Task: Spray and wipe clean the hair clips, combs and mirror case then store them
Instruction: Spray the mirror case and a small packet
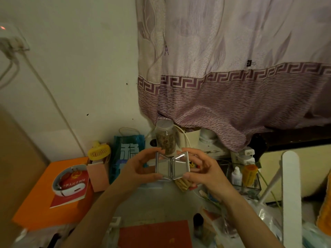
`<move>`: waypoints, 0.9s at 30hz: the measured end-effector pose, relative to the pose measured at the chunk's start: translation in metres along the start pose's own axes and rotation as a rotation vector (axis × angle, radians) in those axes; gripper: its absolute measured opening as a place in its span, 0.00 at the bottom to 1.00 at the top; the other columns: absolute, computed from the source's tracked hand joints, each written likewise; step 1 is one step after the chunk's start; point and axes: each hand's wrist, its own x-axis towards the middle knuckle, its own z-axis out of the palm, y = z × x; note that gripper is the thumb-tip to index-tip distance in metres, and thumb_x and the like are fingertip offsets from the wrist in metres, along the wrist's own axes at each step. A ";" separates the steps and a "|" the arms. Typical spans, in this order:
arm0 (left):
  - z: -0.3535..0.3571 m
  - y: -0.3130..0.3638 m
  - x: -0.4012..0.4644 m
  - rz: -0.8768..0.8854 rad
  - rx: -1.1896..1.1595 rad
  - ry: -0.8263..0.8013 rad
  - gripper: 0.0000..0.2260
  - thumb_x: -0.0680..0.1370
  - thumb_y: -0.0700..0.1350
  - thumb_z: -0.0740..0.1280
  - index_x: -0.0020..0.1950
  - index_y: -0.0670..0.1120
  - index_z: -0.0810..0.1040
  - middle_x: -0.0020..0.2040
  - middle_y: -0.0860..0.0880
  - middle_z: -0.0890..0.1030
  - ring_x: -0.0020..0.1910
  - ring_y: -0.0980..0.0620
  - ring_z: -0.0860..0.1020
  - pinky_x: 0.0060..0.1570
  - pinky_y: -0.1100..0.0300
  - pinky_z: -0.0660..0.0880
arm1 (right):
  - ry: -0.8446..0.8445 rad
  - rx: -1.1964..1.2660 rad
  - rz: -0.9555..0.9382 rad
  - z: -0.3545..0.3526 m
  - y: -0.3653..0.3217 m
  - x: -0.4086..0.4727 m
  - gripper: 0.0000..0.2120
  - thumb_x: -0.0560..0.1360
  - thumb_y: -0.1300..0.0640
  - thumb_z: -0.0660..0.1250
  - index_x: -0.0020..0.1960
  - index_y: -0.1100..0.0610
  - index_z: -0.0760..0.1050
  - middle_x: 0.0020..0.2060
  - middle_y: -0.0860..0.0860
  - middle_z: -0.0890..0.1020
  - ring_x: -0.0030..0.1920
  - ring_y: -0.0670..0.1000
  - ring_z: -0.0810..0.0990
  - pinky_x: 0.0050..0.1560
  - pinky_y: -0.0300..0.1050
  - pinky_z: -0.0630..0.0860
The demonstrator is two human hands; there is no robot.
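Holding the mirror case open at centre frame, the left hand and right hand pinch its outer edges; fingertips should stay off the glass while wiping, judging by this grip

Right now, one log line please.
stage: inspect | mirror case: open, held up | left hand: holds | right hand: holds

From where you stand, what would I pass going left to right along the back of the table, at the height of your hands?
Orange box → yellow fan → blue bag → left hand → mirror case → right hand → white bottle → orange bottle.
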 end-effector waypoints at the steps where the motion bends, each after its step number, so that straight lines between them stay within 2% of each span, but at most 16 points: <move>1: 0.001 0.000 0.000 0.006 0.020 0.005 0.28 0.68 0.38 0.75 0.65 0.55 0.74 0.63 0.54 0.77 0.58 0.47 0.80 0.50 0.58 0.79 | 0.001 -0.002 -0.002 0.000 0.001 0.000 0.32 0.64 0.64 0.74 0.67 0.55 0.70 0.63 0.51 0.79 0.35 0.45 0.83 0.29 0.37 0.78; 6: 0.005 0.004 0.001 -0.023 0.055 -0.012 0.28 0.67 0.39 0.76 0.62 0.57 0.72 0.60 0.56 0.79 0.55 0.49 0.81 0.46 0.60 0.80 | -0.002 -0.001 0.002 0.003 0.000 0.000 0.32 0.64 0.65 0.73 0.67 0.56 0.70 0.62 0.52 0.80 0.32 0.45 0.82 0.27 0.36 0.76; 10: 0.004 0.003 0.000 -0.042 0.006 0.029 0.28 0.67 0.36 0.75 0.63 0.52 0.70 0.57 0.54 0.82 0.53 0.50 0.83 0.44 0.61 0.80 | 0.001 0.100 0.022 0.001 -0.001 0.000 0.30 0.66 0.65 0.72 0.67 0.55 0.71 0.60 0.56 0.80 0.34 0.47 0.82 0.25 0.36 0.76; 14: 0.003 -0.001 -0.003 -0.064 -0.105 0.027 0.28 0.68 0.34 0.74 0.63 0.52 0.71 0.59 0.46 0.81 0.55 0.43 0.81 0.47 0.56 0.80 | -0.013 0.264 0.044 -0.001 0.003 0.000 0.28 0.65 0.64 0.74 0.63 0.50 0.76 0.59 0.56 0.80 0.35 0.48 0.79 0.23 0.33 0.71; 18: 0.001 -0.004 -0.005 -0.074 -0.129 0.021 0.28 0.69 0.32 0.73 0.64 0.53 0.70 0.60 0.43 0.80 0.57 0.40 0.80 0.49 0.54 0.79 | -0.010 0.399 0.066 0.000 0.010 -0.001 0.29 0.63 0.64 0.74 0.63 0.51 0.76 0.60 0.56 0.80 0.39 0.47 0.81 0.23 0.31 0.71; 22: 0.001 -0.008 -0.009 -0.073 -0.139 0.028 0.28 0.69 0.32 0.71 0.62 0.55 0.70 0.58 0.47 0.81 0.56 0.44 0.81 0.49 0.57 0.79 | -0.011 0.491 0.094 0.004 0.014 -0.003 0.36 0.61 0.64 0.78 0.67 0.54 0.72 0.59 0.57 0.81 0.43 0.51 0.83 0.32 0.34 0.77; 25: 0.002 -0.013 -0.013 -0.100 -0.220 0.038 0.29 0.69 0.30 0.68 0.63 0.54 0.68 0.57 0.46 0.81 0.57 0.44 0.80 0.50 0.56 0.79 | -0.024 0.624 0.106 0.009 0.013 -0.006 0.41 0.55 0.64 0.83 0.66 0.57 0.72 0.55 0.59 0.82 0.41 0.50 0.85 0.26 0.34 0.77; 27: 0.003 -0.017 -0.015 -0.120 -0.245 0.047 0.30 0.69 0.28 0.67 0.65 0.52 0.66 0.57 0.47 0.82 0.57 0.44 0.80 0.49 0.57 0.79 | -0.025 0.640 0.109 0.012 0.013 -0.008 0.42 0.54 0.64 0.83 0.66 0.58 0.72 0.55 0.59 0.82 0.41 0.50 0.85 0.27 0.34 0.77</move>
